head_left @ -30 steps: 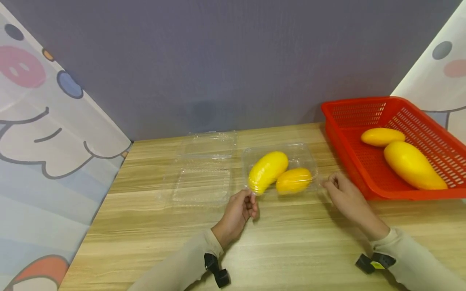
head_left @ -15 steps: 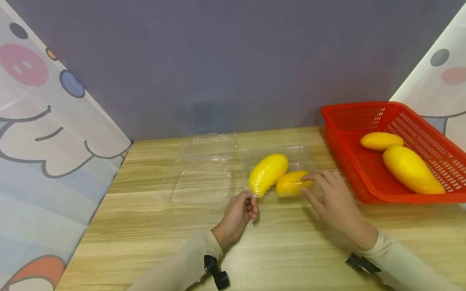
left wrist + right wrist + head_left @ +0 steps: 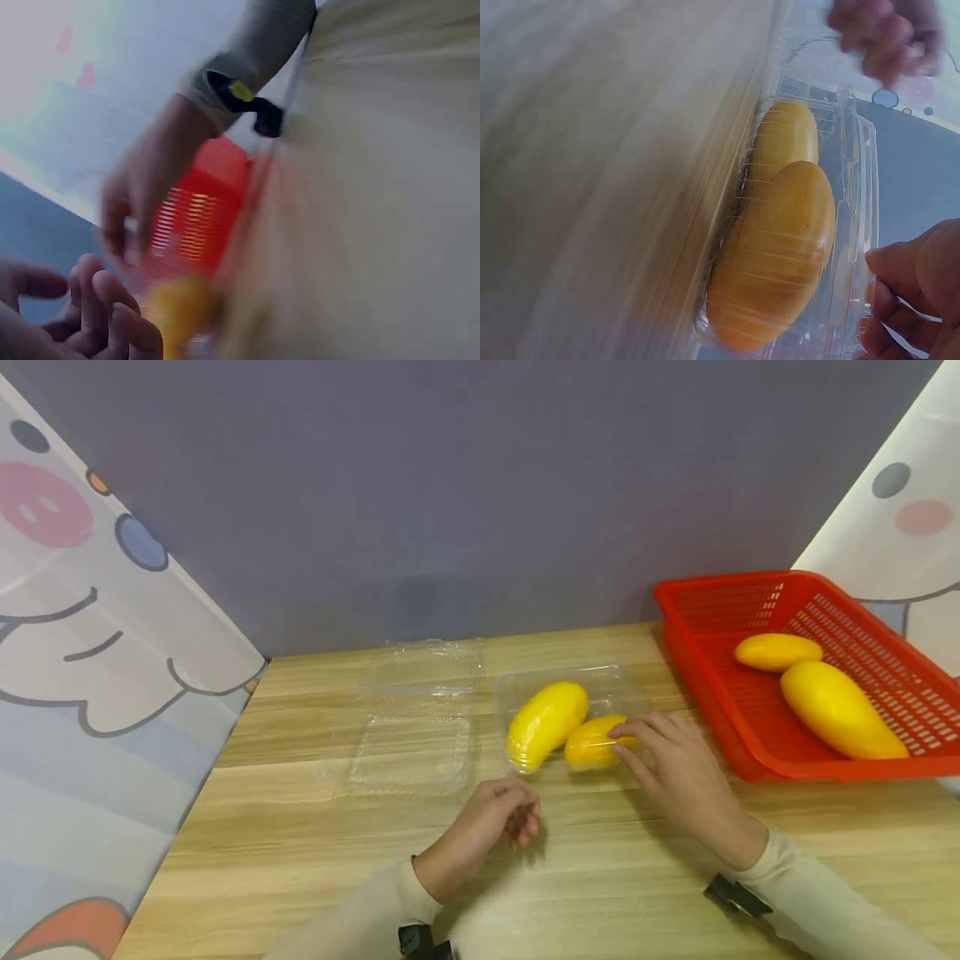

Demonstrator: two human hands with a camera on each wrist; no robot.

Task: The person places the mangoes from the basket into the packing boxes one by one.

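My right hand (image 3: 681,777) pinches the right side of the clear box (image 3: 609,683); my left hand (image 3: 491,818) (loose, holding nothing) is apart, nearer me.

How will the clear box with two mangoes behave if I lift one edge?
The clear box probably flexes: its see-through plastic looks thin. It may tip toward the near side, where the mangoes mostly lie. They could roll, being rounded, with open space beside them.
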